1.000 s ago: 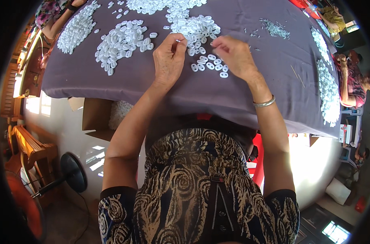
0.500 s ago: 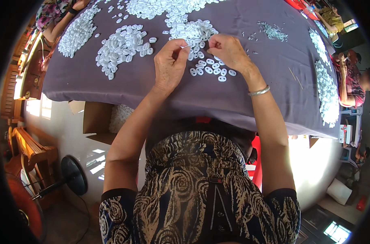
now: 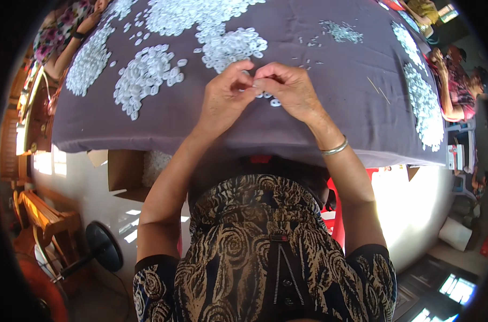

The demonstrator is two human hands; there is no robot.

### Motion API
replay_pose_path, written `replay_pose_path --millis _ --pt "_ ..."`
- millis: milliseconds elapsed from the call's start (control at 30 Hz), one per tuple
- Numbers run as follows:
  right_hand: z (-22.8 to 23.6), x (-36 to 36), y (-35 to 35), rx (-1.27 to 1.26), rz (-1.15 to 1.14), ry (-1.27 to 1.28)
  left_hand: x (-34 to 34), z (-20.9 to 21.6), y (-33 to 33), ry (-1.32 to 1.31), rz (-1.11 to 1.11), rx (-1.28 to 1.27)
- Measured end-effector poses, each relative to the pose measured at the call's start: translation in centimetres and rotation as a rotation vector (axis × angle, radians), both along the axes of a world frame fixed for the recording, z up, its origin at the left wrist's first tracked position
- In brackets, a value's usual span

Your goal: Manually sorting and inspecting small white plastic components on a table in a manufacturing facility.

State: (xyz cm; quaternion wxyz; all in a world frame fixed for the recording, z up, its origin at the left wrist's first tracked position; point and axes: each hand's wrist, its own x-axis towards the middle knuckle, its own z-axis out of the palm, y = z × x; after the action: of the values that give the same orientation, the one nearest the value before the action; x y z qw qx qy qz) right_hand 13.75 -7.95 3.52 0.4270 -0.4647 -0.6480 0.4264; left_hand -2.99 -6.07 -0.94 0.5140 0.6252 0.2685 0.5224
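My left hand and my right hand meet over the dark cloth-covered table. Thumb and forefinger of each are pinched together, fingertips touching or almost touching. Whatever small thing lies between them is too tiny and covered to make out. Under the right hand a few loose white oval pieces peek out; the fingers hide others. Just beyond the hands is a heap of the same white pieces. A silvery bangle circles my right wrist.
More white heaps lie left, far left and right. Small metallic bits and two thin sticks rest right of centre. People sit left and right. A cardboard box stands below the table edge.
My hands have come together; they were apart, each pinching, with a small pale thing at the left fingertips. The whole view has shifted slightly, and the hands now cover most of the loose pieces.
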Motion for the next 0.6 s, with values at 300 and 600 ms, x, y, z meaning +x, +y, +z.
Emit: replay_pose_path --millis 300,600 --pt "0.0 0.2 -0.5 0.029 0.008 -0.001 -0.5 0.7 0.1 0.027 -0.074 -0.132" --pt "0.6 5.4 1.7 0.229 -0.234 -0.366 -0.2 0.5 0.0 0.015 -0.03 -0.094"
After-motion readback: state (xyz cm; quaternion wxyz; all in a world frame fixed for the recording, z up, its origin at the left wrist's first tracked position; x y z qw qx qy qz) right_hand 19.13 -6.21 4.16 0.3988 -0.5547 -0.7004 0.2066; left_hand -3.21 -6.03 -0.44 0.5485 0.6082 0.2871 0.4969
